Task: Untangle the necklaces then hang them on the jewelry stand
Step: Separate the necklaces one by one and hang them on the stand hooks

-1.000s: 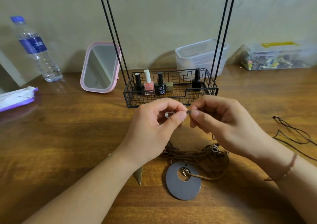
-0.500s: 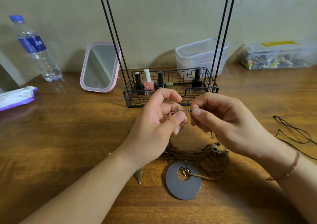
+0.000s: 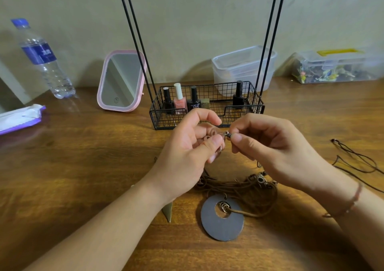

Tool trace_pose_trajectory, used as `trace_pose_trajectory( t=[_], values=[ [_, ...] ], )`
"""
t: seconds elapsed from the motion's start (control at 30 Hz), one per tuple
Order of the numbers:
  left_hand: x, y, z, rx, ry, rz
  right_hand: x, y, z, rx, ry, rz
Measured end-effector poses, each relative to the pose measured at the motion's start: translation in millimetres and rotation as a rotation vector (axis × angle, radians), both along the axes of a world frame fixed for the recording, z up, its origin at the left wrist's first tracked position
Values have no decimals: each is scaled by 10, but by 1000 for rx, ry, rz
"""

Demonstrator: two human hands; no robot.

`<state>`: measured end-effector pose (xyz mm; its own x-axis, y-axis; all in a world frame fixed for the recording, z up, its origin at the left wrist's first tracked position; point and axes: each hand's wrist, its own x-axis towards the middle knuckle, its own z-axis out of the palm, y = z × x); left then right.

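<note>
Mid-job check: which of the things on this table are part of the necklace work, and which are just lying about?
In play: left hand and right hand pinching the clasp; brown cord bundle; disc pendant; jewelry stand; thin black cord.

Lying about: water bottle; pink mirror; nail polish bottles; wipes pack; plastic tubs.

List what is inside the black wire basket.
In the wire basket: three black polish bottles, one pink bottle and a small gold block. The hands cover its front middle.
</note>
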<state>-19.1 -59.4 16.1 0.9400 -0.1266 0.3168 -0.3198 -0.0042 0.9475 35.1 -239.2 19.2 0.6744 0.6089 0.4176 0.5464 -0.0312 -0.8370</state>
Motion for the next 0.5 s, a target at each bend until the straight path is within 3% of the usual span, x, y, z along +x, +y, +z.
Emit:
trace_pose_trajectory(
  t=[0.5],
  values=[
    [-8,-1,-10,48,3,49,-19,4,-21,-9,-52,-116]
  ],
)
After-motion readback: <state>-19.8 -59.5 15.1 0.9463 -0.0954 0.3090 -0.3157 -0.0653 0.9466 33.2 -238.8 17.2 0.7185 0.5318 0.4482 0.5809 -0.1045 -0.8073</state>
